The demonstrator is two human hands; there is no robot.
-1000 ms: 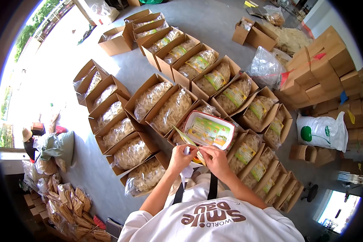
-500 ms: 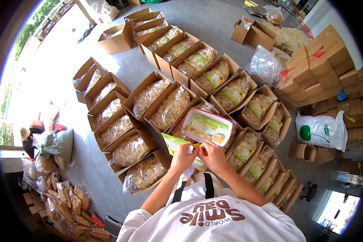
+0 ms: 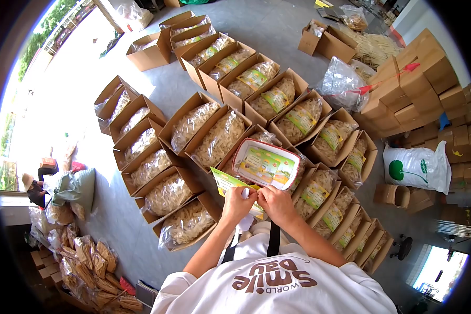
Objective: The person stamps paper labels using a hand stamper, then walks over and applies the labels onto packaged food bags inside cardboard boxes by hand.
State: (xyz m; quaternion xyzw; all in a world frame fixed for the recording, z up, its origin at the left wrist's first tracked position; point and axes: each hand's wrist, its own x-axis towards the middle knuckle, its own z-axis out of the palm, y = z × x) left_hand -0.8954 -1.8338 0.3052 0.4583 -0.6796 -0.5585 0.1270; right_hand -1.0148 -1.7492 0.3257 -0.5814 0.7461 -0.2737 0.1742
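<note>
My left hand (image 3: 237, 205) is closed in a pinch on a green and yellow printed label (image 3: 226, 181), whose left part sticks out past the fingers. Close beside it, my right hand (image 3: 277, 204) pinches the same label near its right end. A piece of white paper (image 3: 244, 223) hangs below my left fingers. Just beyond both hands, a white tray with a red rim (image 3: 236, 157) holds more printed labels (image 3: 265, 162). The tray rests on top of open cartons. Exactly how the fingertips grip the label is too small to tell.
Rows of open cartons with clear bags of pale dried food (image 3: 219, 137) surround me; many bags carry green labels (image 3: 276, 98). Stacked cartons (image 3: 418, 78) and a white sack (image 3: 416, 168) stand right. At far left, a person in a hat (image 3: 32, 188) is beside a grey-green sack (image 3: 76, 188).
My hands stay together at nearly the same spot, and the label's left part has tilted slightly. The view has shifted a little. The person at far left has leaned lower.
</note>
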